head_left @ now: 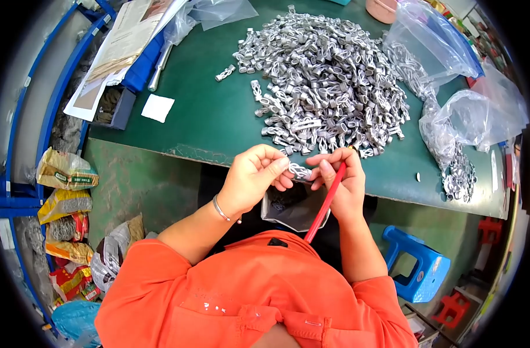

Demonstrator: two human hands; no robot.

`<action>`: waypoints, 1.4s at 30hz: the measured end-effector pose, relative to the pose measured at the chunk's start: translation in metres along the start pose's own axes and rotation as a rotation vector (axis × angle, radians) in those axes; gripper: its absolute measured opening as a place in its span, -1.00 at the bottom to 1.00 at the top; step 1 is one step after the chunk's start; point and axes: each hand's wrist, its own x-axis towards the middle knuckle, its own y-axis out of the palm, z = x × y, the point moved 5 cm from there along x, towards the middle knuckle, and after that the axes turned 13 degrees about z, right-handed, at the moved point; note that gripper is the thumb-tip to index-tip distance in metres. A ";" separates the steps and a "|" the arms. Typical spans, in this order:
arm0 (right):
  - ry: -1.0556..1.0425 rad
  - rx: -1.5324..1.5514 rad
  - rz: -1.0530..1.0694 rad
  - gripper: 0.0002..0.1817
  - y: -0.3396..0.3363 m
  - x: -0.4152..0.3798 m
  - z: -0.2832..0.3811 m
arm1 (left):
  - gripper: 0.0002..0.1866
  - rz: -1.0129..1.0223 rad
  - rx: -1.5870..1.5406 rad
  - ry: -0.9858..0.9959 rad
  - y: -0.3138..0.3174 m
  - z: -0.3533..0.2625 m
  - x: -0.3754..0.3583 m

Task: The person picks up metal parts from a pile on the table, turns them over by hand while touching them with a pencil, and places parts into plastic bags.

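Close to the table's front edge, my left hand (255,175) pinches one end of a small silver metal fitting (300,170) with looped, twisted strands. My right hand (342,184) is closed around a slim red rod (324,206), which slants down toward my body. Its thumb and fingertips also meet the right end of the fitting; whether the rod touches the fitting is hidden by the fingers. Just beyond both hands, a large heap of similar silver fittings (329,81) covers the middle of the table. One loose fitting (225,73) lies left of the heap.
The green table (189,116) spans the view. Below my hands hangs an open pale container (294,217). Clear plastic bags (480,116) and small metal rings (459,177) lie at right; papers (123,43) sit at left. A blue stool (422,269) stands right, filled sacks (67,168) left.
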 end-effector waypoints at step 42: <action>-0.172 0.044 0.059 -0.71 0.003 -0.020 0.000 | -0.71 0.099 0.281 0.457 0.012 -0.014 -0.013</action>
